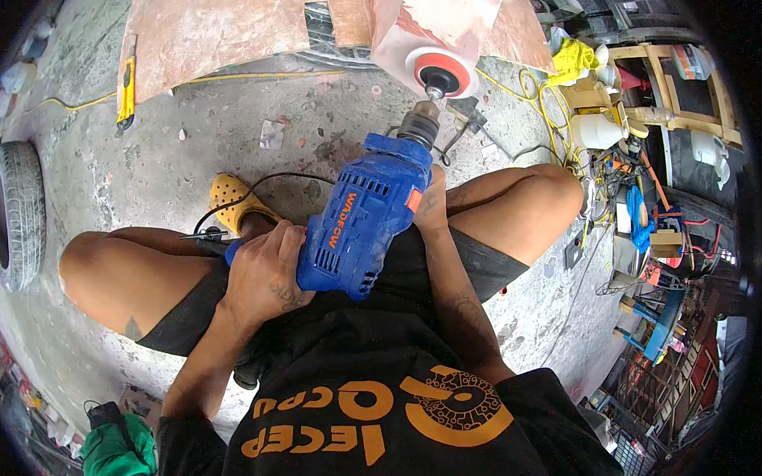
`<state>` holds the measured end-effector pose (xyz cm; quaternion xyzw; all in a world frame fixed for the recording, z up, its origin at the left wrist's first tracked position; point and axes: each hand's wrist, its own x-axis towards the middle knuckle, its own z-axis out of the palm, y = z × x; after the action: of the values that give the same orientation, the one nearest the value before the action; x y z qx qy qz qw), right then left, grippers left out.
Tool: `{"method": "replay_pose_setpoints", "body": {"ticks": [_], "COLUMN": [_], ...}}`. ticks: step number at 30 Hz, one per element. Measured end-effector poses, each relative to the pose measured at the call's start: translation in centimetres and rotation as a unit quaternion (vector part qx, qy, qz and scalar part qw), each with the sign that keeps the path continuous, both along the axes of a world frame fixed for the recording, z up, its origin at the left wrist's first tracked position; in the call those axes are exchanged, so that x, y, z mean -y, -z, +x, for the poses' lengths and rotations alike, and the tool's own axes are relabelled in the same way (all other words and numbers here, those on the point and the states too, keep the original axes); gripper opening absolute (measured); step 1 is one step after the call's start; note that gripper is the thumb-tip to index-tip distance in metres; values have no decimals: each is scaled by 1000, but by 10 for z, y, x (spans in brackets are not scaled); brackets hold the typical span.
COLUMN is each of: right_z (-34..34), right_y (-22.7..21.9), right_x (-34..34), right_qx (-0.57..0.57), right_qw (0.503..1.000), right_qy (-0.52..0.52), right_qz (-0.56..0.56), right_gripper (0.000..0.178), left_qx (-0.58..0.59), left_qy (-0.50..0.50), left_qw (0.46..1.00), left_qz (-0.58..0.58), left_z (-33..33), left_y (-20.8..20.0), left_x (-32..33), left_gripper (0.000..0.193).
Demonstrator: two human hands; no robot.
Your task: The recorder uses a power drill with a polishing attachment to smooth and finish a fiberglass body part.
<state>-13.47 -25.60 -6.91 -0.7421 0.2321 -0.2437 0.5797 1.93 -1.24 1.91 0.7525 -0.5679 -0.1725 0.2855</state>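
A blue power drill [355, 209] with an orange side button is held in both hands over my lap, tilted with its chuck [421, 125] pointing away from me. My left hand [269, 271] is wrapped around its handle. Against the right side of the body, close behind the chuck, my right hand [433, 204] grips it, with most of the fingers hidden behind the tool. Mounted in the chuck is a round red-and-white disc pad [440, 75], its face toward a curved, reddish-brown panel [223, 34] with a pale, smooth patch [432, 22]. Whether the disc touches the patch I cannot tell.
Beside the panel's left edge is a yellow utility knife [126, 94]. A tyre [21, 217] stands far left. Yellow cable [555, 119] and clutter, including a white jug [597, 132], line the right. My crossed legs, one foot in a yellow clog [231, 199], flank the drill's black cord [261, 180].
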Motion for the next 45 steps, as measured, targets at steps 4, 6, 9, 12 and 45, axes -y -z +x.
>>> {"method": "replay_pose_setpoints", "body": {"ticks": [4, 6, 9, 12, 45], "right_z": [3, -2, -5, 8, -6], "right_y": [-4, 8, 24, 6, 0], "right_x": [-1, 2, 5, -7, 7], "right_qx": [-8, -27, -29, 18, 10], "right_qw": [1000, 1000, 1000, 999, 1000], "right_qy": [4, 7, 10, 7, 21], "right_qz": [16, -1, 0, 51, 2], "right_gripper": [15, 15, 16, 15, 15], "left_qx": [-2, -8, -17, -16, -8], "left_qy": [3, 5, 4, -7, -11], "left_qw": [1000, 1000, 1000, 999, 1000], "left_qz": [-20, -1, 20, 30, -1], "left_z": [0, 0, 0, 0, -10], "left_y": [3, 1, 2, 4, -9], "left_x": [1, 2, 3, -1, 11], "left_gripper": [52, 55, 58, 59, 62]}}
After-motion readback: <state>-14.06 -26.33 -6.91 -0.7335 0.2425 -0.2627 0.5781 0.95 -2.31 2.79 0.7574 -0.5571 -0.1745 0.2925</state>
